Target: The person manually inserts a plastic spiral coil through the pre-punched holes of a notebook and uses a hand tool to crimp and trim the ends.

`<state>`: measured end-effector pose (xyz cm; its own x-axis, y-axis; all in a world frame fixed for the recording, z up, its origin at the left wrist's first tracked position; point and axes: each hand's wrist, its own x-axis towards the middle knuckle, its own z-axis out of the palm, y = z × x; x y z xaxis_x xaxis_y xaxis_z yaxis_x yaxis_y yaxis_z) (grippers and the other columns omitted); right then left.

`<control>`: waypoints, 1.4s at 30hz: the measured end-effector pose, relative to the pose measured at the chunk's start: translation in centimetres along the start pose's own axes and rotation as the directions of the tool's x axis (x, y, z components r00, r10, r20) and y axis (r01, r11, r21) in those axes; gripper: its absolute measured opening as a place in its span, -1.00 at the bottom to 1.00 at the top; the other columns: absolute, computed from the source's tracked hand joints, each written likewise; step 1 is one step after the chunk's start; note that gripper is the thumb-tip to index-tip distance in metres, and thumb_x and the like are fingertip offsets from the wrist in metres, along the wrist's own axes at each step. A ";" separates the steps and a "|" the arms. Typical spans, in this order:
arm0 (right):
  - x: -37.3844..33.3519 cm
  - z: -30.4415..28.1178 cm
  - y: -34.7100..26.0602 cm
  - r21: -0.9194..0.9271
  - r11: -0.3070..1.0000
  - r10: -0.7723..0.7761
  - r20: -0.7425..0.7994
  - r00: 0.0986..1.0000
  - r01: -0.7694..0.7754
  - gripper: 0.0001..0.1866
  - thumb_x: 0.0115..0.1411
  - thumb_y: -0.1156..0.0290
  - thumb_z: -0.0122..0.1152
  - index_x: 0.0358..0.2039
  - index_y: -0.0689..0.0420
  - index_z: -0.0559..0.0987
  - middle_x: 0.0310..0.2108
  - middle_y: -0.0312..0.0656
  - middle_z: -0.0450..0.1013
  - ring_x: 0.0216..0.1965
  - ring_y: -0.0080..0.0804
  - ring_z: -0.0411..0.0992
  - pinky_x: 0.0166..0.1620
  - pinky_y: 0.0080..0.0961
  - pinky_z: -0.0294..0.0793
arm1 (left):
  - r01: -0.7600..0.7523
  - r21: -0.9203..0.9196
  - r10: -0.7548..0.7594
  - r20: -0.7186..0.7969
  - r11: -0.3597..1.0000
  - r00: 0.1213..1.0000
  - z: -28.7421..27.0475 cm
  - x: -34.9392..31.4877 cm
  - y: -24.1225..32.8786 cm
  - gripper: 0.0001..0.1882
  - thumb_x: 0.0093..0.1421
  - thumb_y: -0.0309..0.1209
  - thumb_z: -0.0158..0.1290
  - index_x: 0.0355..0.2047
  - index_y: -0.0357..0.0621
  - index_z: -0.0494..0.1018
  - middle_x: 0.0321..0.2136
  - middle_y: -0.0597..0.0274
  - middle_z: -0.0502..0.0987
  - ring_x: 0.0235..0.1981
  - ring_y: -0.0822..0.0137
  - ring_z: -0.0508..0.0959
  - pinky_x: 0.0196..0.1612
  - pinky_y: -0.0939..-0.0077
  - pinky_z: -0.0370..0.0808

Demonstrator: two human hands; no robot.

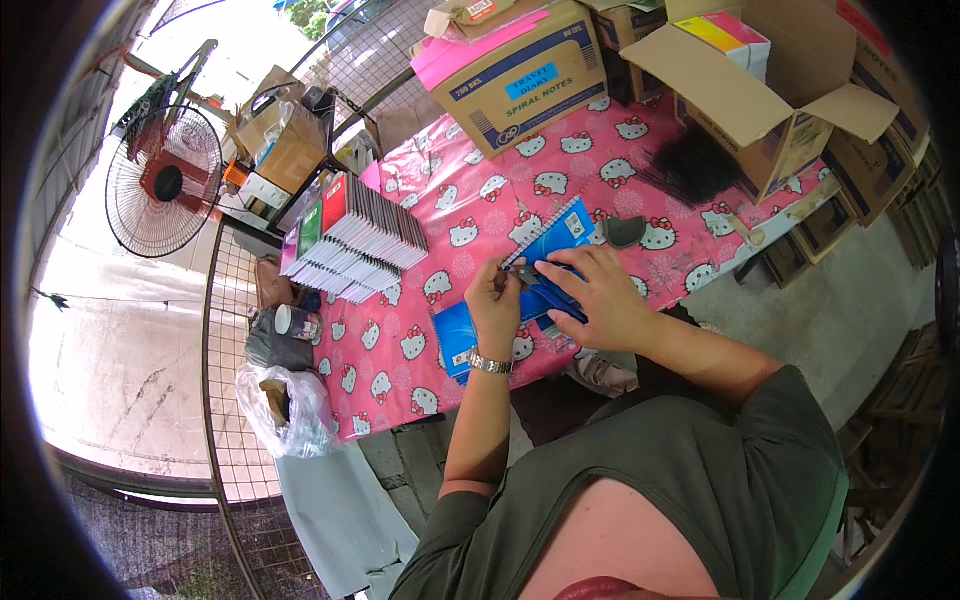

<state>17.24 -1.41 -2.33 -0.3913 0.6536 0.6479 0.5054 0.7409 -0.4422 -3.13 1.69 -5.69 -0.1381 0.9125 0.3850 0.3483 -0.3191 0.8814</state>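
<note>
A blue-covered spiral notebook (568,232) lies at a slant on the pink patterned tablecloth, its wire coil along the upper left edge. My left hand (494,300) has its fingers pinched together at the near end of that coil. My right hand (600,295) is curled round what look like small pliers (548,292) with blue handles, their dark head close to the left fingertips. The jaws are too small to make out. Beneath and left of my hands lie more blue-covered notebooks (455,335), partly hidden by my left wrist. A dark rounded piece (626,232) rests beyond my right hand.
Tall stacks of spiral notebooks (355,240) stand at the left. A cardboard carton (525,85) sits at the back, with an open carton (750,130) holding notebooks at right. Near it lies a black bristly bundle (692,165). A plastic bag (290,410) hangs by the left edge; a fan (165,182) stands beyond.
</note>
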 end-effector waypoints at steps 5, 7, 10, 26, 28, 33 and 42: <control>0.2 0.1 -0.1 -0.060 0.998 -0.009 0.036 0.999 0.011 -0.40 0.05 0.29 0.31 0.13 0.17 0.46 0.00 -0.05 0.38 0.02 -0.08 0.34 0.07 -0.14 0.31 | -0.006 0.023 0.007 -0.023 1.000 1.000 0.1 -0.1 0.0 -0.74 0.14 -0.70 0.09 -0.13 -0.32 0.55 -0.49 0.22 0.57 -0.51 0.52 0.52 -0.41 0.57 0.53; 0.4 -0.1 -0.4 0.374 0.848 0.270 0.305 0.913 -0.375 -0.43 0.11 0.29 0.29 0.14 0.19 0.45 -0.02 -0.03 0.38 0.01 -0.07 0.36 0.06 -0.20 0.35 | -0.074 0.109 0.081 -0.055 0.991 0.995 0.1 -0.4 -0.2 -0.75 0.17 -0.68 0.09 -0.12 -0.31 0.56 -0.45 0.26 0.59 -0.50 0.52 0.53 -0.40 0.60 0.50; 0.1 0.6 -0.6 0.702 0.345 0.357 0.515 0.779 -0.622 -0.49 0.21 0.32 0.25 0.16 0.17 0.43 -0.06 -0.07 0.37 0.00 -0.22 0.36 0.06 -0.32 0.36 | -0.224 0.279 0.263 -0.110 0.934 0.959 0.3 -0.7 1.1 -0.79 0.23 -0.62 0.09 -0.12 -0.30 0.57 -0.42 0.34 0.60 -0.49 0.52 0.53 -0.41 0.66 0.45; -9.4 4.7 19.4 -0.278 0.857 0.456 0.018 0.890 -0.434 -0.58 0.08 0.29 0.25 -0.03 0.11 0.53 -0.06 -0.03 0.41 0.03 0.02 0.36 0.07 -0.08 0.35 | 0.465 0.443 -0.162 -0.566 0.767 0.808 -12.4 -11.7 -9.2 -0.74 0.13 -0.46 0.21 -0.17 -0.28 0.54 -0.27 0.14 0.56 -0.28 0.21 0.53 -0.15 0.29 0.42; -7.3 3.7 23.8 -0.420 0.736 0.537 -0.114 0.836 -0.531 -0.61 0.08 0.29 0.25 -0.06 0.10 0.54 -0.08 -0.07 0.42 0.01 -0.03 0.37 0.04 -0.11 0.37 | 0.463 0.586 -0.126 -0.523 0.665 0.843 -12.4 -11.6 -9.3 -0.73 0.10 -0.46 0.21 -0.17 -0.25 0.54 -0.22 0.07 0.58 -0.18 0.11 0.51 -0.02 0.20 0.38; -7.0 2.4 30.1 -0.718 0.550 0.594 -0.022 0.804 -0.427 -0.74 0.19 0.39 0.07 -0.11 0.08 0.56 -0.07 -0.14 0.44 0.03 -0.20 0.41 0.00 -0.22 0.43 | 0.032 0.746 0.236 -0.250 0.665 0.939 -8.6 -7.0 -4.4 -0.75 0.07 -0.45 0.21 -0.21 -0.17 0.56 -0.16 0.08 0.58 -0.08 0.03 0.49 0.06 0.16 0.34; -2.5 -0.5 26.9 -0.452 0.749 0.480 -0.133 0.867 -0.484 -0.69 0.14 0.48 0.10 -0.07 0.11 0.56 -0.13 0.02 0.39 -0.08 0.04 0.45 -0.03 -0.10 0.49 | -0.619 0.541 0.221 0.624 0.569 0.749 2.9 -2.9 4.5 -0.76 0.09 -0.41 0.20 -0.19 -0.09 0.57 -0.14 0.20 0.58 -0.10 0.16 0.54 -0.05 0.28 0.50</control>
<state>32.18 16.80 -15.54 0.0056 0.9016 0.4326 0.9158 0.1691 -0.3643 1.48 -1.64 -3.65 0.5522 0.7729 0.3124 0.7857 -0.6078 0.1150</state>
